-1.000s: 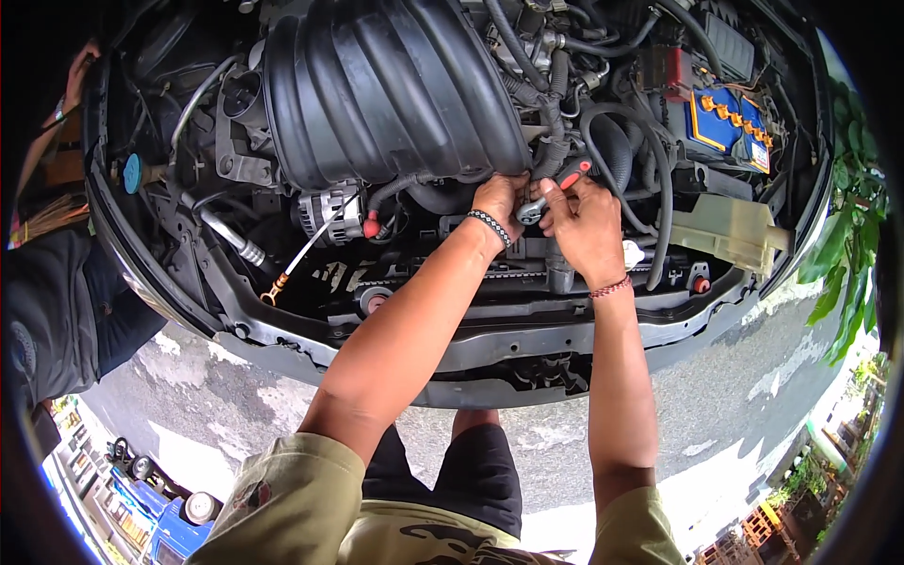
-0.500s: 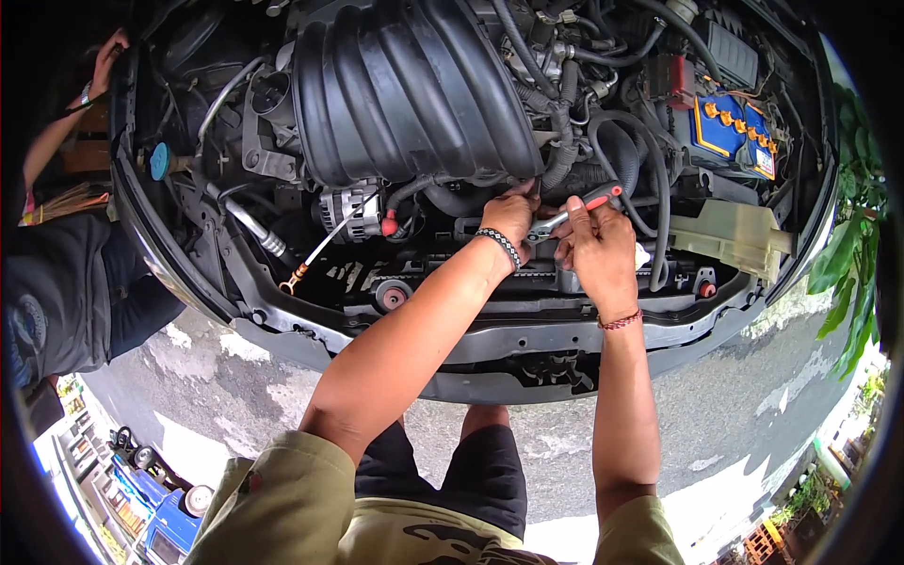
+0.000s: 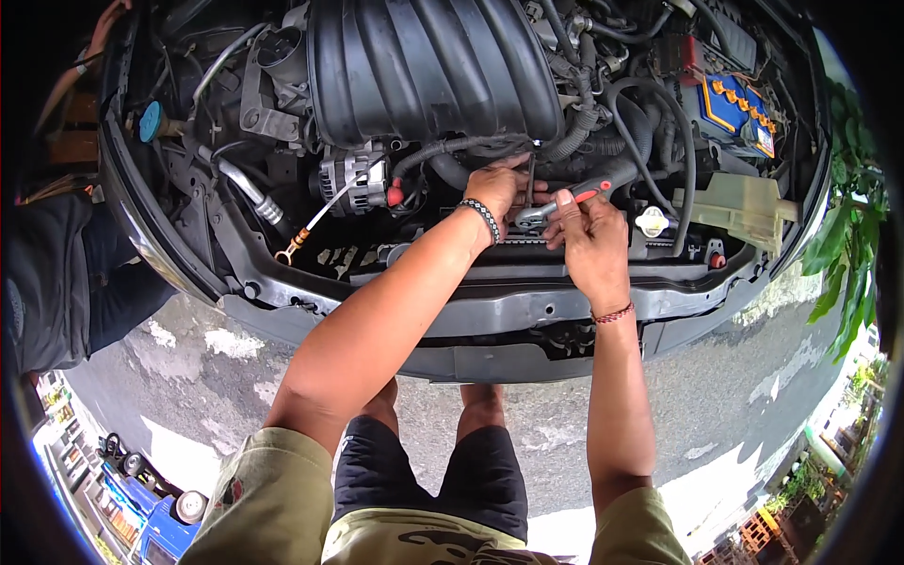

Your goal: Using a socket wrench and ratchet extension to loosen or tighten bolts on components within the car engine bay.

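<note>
- Head view: landmark = engine cover (image 3: pixel 433 71). Ratchet (image 3: pixel 540 216) sits just off its near edge, right of middle, head toward the left hand, red-and-black handle out to the right.
- Right hand (image 3: pixel 595 237): closed round the ratchet by the handle's lower part, thumb along the top. Grip close to the head looks chosen for control over leverage in a tight gap.
- Left hand (image 3: pixel 497 191): half curled at the cover's near edge, right beside the ratchet head; probably there to steady or guide it. A dark rod (image 3: pixel 530 176) shows by its fingers; can't tell if it's gripped.
- Both forearms come in over the front panel (image 3: pixel 452 315), near side of the cover, presumably the clearest reach.
- Left of and nearer than the cover: alternator (image 3: pixel 350 181), dipstick (image 3: pixel 325 207) angled across it, orange loop outward, likely for easy pulling.
- Right of cover: battery (image 3: pixel 739 111); nearer, pale tank (image 3: pixel 730 212).
</note>
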`<state>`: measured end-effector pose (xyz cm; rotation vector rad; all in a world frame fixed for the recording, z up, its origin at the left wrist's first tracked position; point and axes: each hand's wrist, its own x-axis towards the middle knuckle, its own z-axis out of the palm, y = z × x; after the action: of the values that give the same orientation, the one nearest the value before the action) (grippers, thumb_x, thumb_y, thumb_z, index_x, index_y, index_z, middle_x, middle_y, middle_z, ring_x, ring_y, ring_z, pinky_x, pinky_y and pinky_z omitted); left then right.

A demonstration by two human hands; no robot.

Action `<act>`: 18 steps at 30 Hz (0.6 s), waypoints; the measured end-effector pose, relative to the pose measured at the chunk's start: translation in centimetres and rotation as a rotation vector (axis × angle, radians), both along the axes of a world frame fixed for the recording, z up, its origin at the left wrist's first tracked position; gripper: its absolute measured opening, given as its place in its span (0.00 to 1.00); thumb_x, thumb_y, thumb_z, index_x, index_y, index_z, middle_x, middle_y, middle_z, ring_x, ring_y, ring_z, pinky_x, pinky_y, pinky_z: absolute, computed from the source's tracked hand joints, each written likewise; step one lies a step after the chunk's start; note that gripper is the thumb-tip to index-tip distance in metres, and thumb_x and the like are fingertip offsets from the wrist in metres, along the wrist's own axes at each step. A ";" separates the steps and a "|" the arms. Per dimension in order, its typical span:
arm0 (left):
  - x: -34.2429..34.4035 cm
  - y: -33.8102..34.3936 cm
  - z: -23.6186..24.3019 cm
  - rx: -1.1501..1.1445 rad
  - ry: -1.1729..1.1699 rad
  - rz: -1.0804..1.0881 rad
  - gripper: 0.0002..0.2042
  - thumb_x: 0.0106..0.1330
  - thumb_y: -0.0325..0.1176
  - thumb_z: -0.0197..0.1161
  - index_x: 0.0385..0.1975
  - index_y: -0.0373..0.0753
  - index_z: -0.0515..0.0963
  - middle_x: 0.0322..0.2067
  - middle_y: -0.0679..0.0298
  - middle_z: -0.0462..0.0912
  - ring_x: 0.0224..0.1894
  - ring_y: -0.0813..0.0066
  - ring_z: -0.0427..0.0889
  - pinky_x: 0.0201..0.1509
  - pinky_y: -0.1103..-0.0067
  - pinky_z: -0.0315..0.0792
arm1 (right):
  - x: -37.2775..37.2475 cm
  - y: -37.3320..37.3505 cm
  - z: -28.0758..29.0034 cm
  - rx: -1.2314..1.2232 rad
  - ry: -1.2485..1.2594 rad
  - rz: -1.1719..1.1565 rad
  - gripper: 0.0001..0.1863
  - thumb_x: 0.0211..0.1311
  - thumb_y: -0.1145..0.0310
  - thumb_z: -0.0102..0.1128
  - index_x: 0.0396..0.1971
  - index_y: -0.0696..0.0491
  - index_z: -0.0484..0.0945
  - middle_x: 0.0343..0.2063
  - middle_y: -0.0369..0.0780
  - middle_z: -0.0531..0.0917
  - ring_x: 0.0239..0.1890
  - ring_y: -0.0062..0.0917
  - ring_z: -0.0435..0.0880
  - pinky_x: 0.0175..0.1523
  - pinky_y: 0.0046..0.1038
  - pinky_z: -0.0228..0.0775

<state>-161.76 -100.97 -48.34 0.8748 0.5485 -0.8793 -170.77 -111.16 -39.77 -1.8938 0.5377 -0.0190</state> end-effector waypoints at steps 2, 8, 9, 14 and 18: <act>0.1 -1.2 0.6 0.308 -0.225 -0.174 0.16 0.68 0.24 0.52 0.55 0.40 0.74 0.34 0.56 0.82 0.26 0.71 0.81 0.30 0.77 0.77 | -1.6 -1.2 0.0 0.073 -0.094 -0.171 0.14 0.70 0.64 0.52 0.30 0.61 0.74 0.16 0.37 0.78 0.16 0.16 0.76 0.21 0.19 0.66; 2.5 -4.6 -4.7 0.695 -0.569 -0.190 0.18 0.60 0.36 0.68 0.46 0.32 0.77 0.15 0.59 0.79 0.09 0.77 0.72 0.11 0.80 0.62 | -5.1 -3.2 3.3 0.262 -0.175 -0.221 0.16 0.72 0.60 0.49 0.31 0.58 0.74 0.16 0.34 0.75 0.17 0.14 0.73 0.22 0.17 0.62; 3.1 -4.9 -5.3 0.725 -0.517 -0.146 0.17 0.59 0.38 0.69 0.41 0.31 0.78 0.15 0.59 0.79 0.09 0.77 0.71 0.11 0.80 0.62 | -5.6 -3.2 3.8 0.261 -0.193 -0.202 0.16 0.72 0.60 0.48 0.31 0.58 0.74 0.16 0.34 0.75 0.17 0.14 0.73 0.22 0.17 0.62; 3.7 -5.5 -5.3 0.661 -0.490 -0.294 0.19 0.57 0.44 0.71 0.22 0.31 0.77 0.12 0.60 0.77 0.08 0.75 0.71 0.10 0.80 0.62 | -7.6 -5.5 3.8 0.293 -0.241 -0.160 0.14 0.71 0.61 0.50 0.33 0.58 0.75 0.15 0.35 0.75 0.17 0.15 0.73 0.23 0.18 0.62; 3.0 -5.0 -5.1 0.613 -0.545 -0.192 0.17 0.61 0.42 0.67 0.21 0.33 0.78 0.13 0.62 0.77 0.08 0.76 0.70 0.11 0.80 0.62 | -7.4 -6.6 3.8 0.284 -0.262 -0.145 0.14 0.70 0.61 0.50 0.34 0.58 0.75 0.15 0.34 0.76 0.17 0.14 0.73 0.23 0.18 0.63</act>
<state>-158.76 -105.95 -53.48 1.6843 0.2500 -0.6009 -178.20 -117.74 -36.02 -1.5445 0.4700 -0.2690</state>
